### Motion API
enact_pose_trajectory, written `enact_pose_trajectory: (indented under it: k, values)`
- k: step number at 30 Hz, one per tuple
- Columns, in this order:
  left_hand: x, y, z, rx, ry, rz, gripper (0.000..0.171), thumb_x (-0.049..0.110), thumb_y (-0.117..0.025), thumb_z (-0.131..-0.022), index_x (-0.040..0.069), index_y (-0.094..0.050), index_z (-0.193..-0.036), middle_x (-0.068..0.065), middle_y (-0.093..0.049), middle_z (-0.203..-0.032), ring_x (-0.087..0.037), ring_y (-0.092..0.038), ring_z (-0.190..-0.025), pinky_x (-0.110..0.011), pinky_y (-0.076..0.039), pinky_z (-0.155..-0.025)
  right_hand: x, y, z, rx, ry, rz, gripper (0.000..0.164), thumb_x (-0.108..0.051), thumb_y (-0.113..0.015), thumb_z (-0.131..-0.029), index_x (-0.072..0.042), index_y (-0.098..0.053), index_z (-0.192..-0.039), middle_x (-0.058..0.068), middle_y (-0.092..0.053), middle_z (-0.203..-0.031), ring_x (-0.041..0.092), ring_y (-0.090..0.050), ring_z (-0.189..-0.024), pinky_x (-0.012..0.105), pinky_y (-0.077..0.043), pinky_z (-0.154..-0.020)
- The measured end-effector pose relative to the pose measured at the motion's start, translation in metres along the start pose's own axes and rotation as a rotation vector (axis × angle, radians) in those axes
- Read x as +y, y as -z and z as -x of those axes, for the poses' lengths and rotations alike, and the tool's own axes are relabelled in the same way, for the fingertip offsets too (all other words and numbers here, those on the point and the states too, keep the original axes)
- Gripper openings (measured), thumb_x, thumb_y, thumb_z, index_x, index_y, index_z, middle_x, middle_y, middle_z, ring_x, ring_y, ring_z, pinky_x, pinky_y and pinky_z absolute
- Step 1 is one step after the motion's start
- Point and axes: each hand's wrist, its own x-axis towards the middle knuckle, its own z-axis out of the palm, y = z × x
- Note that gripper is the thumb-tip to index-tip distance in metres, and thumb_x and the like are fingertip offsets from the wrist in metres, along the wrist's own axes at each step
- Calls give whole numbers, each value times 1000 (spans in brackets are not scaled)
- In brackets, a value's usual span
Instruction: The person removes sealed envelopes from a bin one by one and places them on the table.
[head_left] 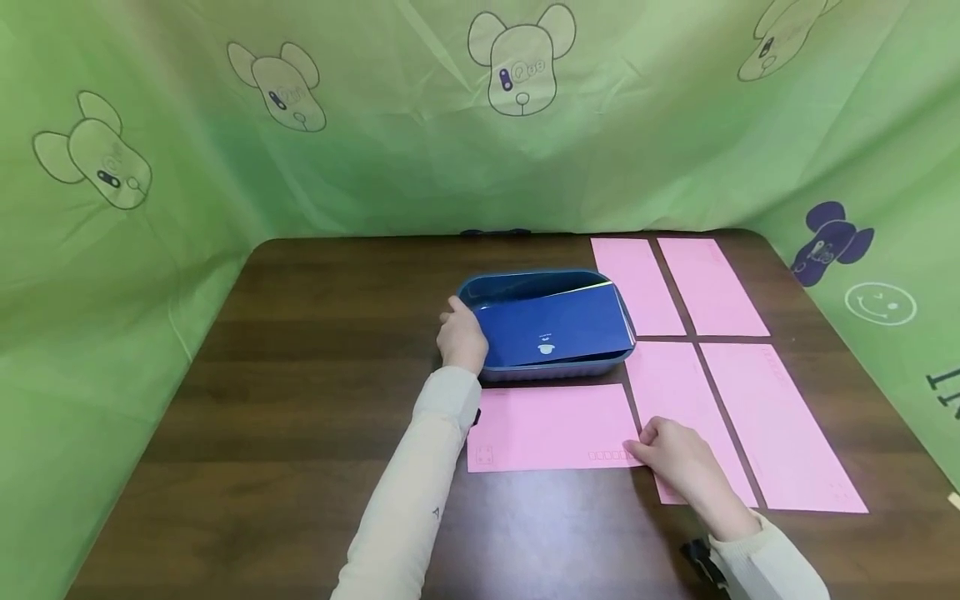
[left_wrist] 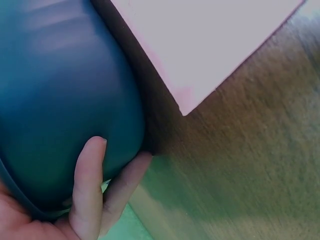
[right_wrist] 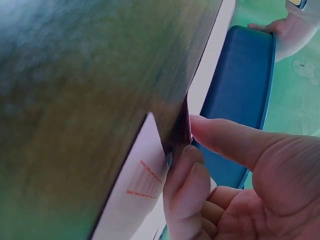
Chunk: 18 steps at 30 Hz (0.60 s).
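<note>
My left hand [head_left: 461,335] grips the left end of a blue plastic basket [head_left: 557,369]. In the left wrist view, its fingers [left_wrist: 89,187] lie against the basket's outer wall. A dark blue booklet or folder [head_left: 555,325] with a small white print leans inside the basket. In front of the basket a pink envelope [head_left: 551,425] lies lengthwise across the table. My right hand [head_left: 678,458] pinches that envelope's lower right corner between thumb and forefinger; the right wrist view shows the corner slightly lifted.
Several more pink envelopes, such as the near right one [head_left: 783,425] and the far right one [head_left: 712,287], lie in two columns on the table's right. The brown wooden table [head_left: 300,375] is enclosed by a green curtain [head_left: 405,183] printed with bear heads.
</note>
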Motion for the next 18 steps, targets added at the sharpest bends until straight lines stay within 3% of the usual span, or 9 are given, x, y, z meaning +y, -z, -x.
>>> enact_pose_trajectory:
  k: [18]
  values:
    - [-1,-1,1,14,-5,-11,61,9,-64,-88,4,-28,-136,-25,-55,-120,-34,-69,-94,-43,-56,-87,2,-2,1,46,42,43,24,-24,-68,-83,-5,-59,-74,3,-56,-65,17,-47,-59,29,-34,-55]
